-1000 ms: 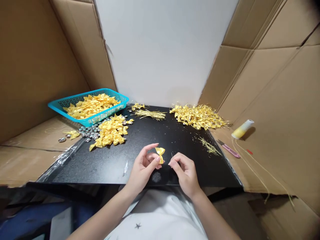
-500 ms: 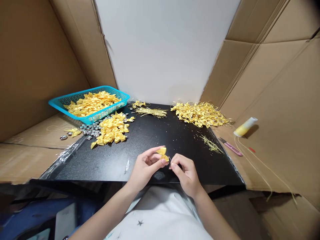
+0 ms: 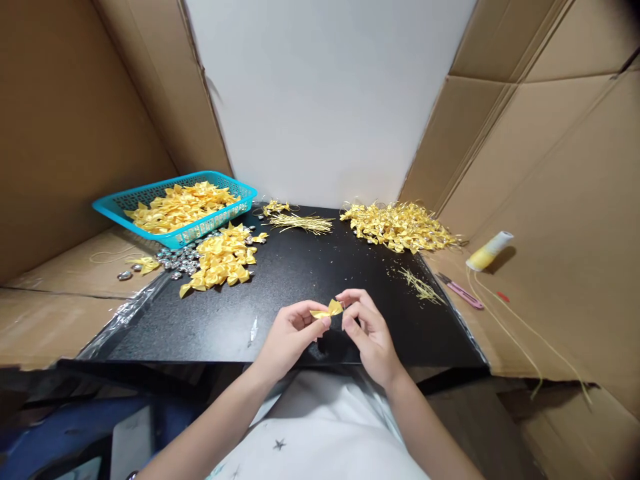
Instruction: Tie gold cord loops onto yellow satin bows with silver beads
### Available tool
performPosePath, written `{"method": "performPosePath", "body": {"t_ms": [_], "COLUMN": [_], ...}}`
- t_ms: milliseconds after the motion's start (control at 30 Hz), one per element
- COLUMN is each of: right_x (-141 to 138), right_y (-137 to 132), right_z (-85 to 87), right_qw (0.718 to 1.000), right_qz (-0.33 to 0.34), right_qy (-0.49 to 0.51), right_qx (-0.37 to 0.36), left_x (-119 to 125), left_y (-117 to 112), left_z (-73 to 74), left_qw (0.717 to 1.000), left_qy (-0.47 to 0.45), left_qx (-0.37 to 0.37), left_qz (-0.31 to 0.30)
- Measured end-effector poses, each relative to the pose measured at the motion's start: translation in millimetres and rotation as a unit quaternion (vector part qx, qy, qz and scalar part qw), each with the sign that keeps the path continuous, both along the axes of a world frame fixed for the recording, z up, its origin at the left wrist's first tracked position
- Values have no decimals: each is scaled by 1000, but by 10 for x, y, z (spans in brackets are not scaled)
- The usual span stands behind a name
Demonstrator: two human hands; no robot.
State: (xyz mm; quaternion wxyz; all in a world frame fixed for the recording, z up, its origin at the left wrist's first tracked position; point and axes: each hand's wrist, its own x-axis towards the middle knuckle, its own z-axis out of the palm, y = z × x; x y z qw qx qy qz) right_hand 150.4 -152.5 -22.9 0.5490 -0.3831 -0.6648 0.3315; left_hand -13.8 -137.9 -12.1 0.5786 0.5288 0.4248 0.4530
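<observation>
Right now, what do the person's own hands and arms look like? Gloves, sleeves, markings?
Left hand and right hand: bare, five-fingered, no gloves. Forearms: slender, no sleeves on the visible stretch; no watch or markings that I can make out. Between them, white cloth over the lap, printed with a dark star.

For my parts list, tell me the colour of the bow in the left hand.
The bow is yellow, seen in the head view.

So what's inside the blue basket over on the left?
The basket holds a heap of yellow ribbon pieces. Whatever lies beneath the top ones is covered and can't be seen.
</observation>
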Motion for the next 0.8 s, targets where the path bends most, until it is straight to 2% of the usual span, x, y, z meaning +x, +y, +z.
{"method": "performPosePath", "body": {"t_ms": [100, 200, 300, 400, 467, 633, 733, 800], "right_x": [-12, -16, -9, 2, 13, 44, 48, 43], "right_y": [10, -16, -78, -145, -173, -179, -173, -172], "right_z": [4, -13, -45, -77, -100, -173, -190, -182], "right_qw": [1000, 999, 991, 961, 941, 926, 920, 915], "right_qz": [13, -6, -32, -32, -28, -27, -31, -43], "right_qy": [-1, -7, -43, -110, -142, -142, -158, -159], "right_qx": [1, 31, 125, 251, 304, 349, 358, 368], "left_x": [13, 15, -2, -28, -45, -86, -107, -114], "left_y": [-6, -1, 11, 17, 10, -37, -45, -38], "left_z": [19, 17, 17, 25, 37, 69, 59, 40], "left_qw": [1000, 999, 996, 987, 977, 954, 941, 940], "left_qy": [-10, -29, -57, -118, -136, -106, -148, -172], "left_qx": [5, 3, -14, -69, -111, -159, -159, -147], "left_qz": [-11, -29, -64, -90, -124, -230, -258, -255]}}
